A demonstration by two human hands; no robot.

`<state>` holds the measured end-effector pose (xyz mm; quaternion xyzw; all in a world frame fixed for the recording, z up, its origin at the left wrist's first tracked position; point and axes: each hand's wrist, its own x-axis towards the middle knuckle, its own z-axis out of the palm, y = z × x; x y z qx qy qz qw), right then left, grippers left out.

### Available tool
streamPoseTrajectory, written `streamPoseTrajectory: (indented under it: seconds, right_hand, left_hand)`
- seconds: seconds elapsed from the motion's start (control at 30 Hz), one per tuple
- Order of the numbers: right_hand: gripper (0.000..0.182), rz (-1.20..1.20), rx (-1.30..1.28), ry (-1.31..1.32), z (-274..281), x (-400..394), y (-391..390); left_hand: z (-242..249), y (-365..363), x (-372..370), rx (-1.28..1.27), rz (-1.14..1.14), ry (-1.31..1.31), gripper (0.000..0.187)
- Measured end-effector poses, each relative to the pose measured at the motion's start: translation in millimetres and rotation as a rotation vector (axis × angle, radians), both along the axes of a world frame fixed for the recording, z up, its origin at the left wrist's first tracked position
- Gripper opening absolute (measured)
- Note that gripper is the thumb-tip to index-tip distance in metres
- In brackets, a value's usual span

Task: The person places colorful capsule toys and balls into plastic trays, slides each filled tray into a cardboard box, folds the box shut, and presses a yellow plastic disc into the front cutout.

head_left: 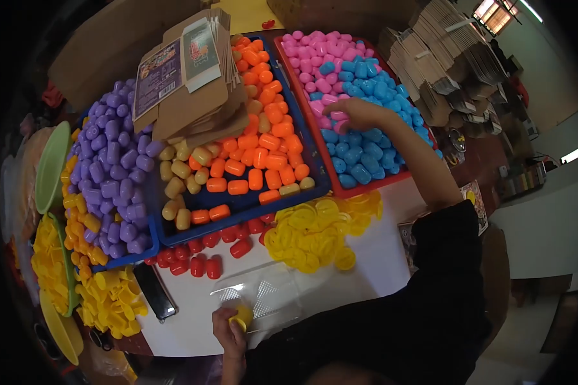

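My left hand point(230, 333) is closed around a yellow plastic piece point(242, 317) at the near edge of the table, beside a clear plastic blister tray point(263, 292). My right hand point(361, 114) reaches into the red tray point(355, 188), which holds pink capsules point(311, 48) and blue capsules point(366, 154). Its finger and thumb curl around a pink capsule point(338, 116) above the heap; the fingers partly cover it. Yellow discs point(308, 234) lie piled between the red tray and the blister tray.
A blue tray point(250, 206) holds orange capsules point(257, 157), tan ones and stacked flat cartons point(192, 109). Purple capsules point(112, 160) heap at the left. Red capsules point(205, 263), a phone point(154, 292) and yellow pieces point(112, 301) lie nearby. Cardboard stacks point(430, 64) stand at the back right.
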<state>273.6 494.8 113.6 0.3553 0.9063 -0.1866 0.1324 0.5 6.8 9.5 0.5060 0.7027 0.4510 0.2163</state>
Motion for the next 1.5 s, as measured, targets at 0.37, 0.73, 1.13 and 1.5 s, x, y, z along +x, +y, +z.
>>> streamPoseTrajectory:
  seconds: [0.37,0.73,1.13,1.5]
  right_hand:
    - [0.026,-0.287,0.195,0.439,59,65,-33]
    - [0.033,-0.073,0.444,-0.694,28,-6,-24]
    - [0.05,-0.166,0.517,0.015,64,0,-102]
    - [0.042,0.583,-0.031,0.629,-79,-104,-339]
  left_hand:
    - [-3,0,4,0.069,0.031,-0.044,0.024]
    - [0,1,3,0.035,0.015,-0.073,0.02]
    - [-7,1,2,0.124,0.077,-0.122,0.012]
    - [-13,5,17,0.151,0.193,0.049,0.011]
